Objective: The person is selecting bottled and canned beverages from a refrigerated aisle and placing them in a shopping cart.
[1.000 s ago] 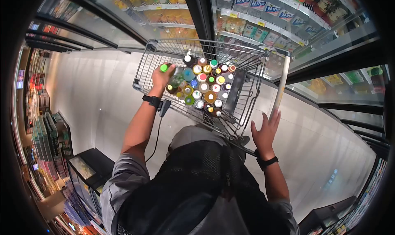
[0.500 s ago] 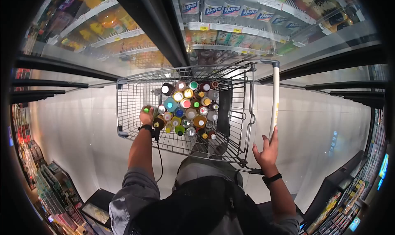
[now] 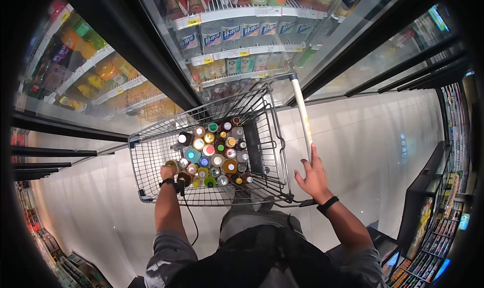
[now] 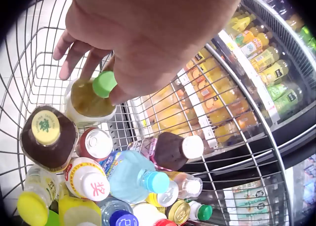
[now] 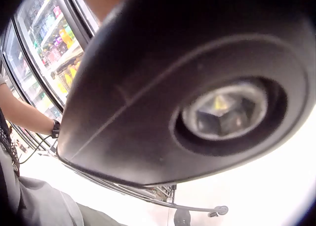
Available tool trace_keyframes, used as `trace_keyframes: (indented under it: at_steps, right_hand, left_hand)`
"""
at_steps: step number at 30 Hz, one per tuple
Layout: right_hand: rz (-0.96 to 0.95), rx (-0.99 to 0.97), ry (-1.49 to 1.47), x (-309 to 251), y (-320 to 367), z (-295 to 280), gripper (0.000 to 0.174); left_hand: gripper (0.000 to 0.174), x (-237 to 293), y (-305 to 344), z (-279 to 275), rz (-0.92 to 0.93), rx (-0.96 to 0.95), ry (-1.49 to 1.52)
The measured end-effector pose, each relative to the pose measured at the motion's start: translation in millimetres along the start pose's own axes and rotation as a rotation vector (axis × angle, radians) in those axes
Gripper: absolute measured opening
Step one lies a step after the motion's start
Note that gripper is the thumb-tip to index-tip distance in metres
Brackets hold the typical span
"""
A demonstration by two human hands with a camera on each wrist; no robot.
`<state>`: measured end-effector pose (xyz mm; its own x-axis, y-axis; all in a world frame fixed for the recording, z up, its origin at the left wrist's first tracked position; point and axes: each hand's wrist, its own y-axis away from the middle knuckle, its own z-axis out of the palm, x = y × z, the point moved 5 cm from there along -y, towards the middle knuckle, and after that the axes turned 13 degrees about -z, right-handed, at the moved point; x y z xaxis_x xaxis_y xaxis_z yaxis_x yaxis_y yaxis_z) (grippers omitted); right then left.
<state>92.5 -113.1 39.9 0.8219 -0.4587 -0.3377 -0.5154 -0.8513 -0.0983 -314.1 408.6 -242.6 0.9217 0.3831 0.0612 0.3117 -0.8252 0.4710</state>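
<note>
At the far end of a wire shopping cart (image 3: 146,195), my left hand (image 3: 167,173) grips a bottle (image 4: 91,103) of yellow-green drink by its green cap (image 4: 104,84). The bottle is down inside the basket, beside a dark drink bottle (image 4: 49,137) with a pale yellow cap and a red can (image 4: 96,143). Several other drink bottles stand close together there, among them a light-blue one (image 4: 129,176). My right hand (image 3: 315,178) has its fingers spread, with a fingertip at the near end of the white cart handle (image 3: 302,111).
Glass-door coolers with shelves of drinks (image 3: 232,32) run along the cart's far side. Tiled floor (image 3: 353,131) surrounds the cart. Stocked shelves (image 3: 436,232) stand at the right. A dark plastic part with a bolt (image 5: 224,112) fills much of the right wrist view.
My left hand has lowered the green-capped bottle from above the others into the basket's far end. The cart has shifted and turned in view; my right hand stays by the handle.
</note>
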Motion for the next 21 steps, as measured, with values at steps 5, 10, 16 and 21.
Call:
trace_keyframes:
  at_steps: [5, 10, 16, 21]
  right_hand:
    - [-0.038, 0.043, -0.004, -3, 14, -3, 0.038]
    - [-0.059, 0.081, -0.035, -11, 34, -13, 0.035]
    - [-0.082, 0.111, -0.087, -6, 58, -11, 0.034]
    - [-0.083, 0.146, -0.118, -10, 71, -10, 0.034]
  left_hand:
    - [0.052, -7, 61, -51, 0.014, -0.053, 0.026]
    - [0.051, -47, 72, -26, 0.207, -0.191, 0.083]
    - [0.05, -85, 290, -3, 0.469, -0.106, 0.115]
    - [0.063, -101, 403, 57, 0.784, 0.199, -0.065]
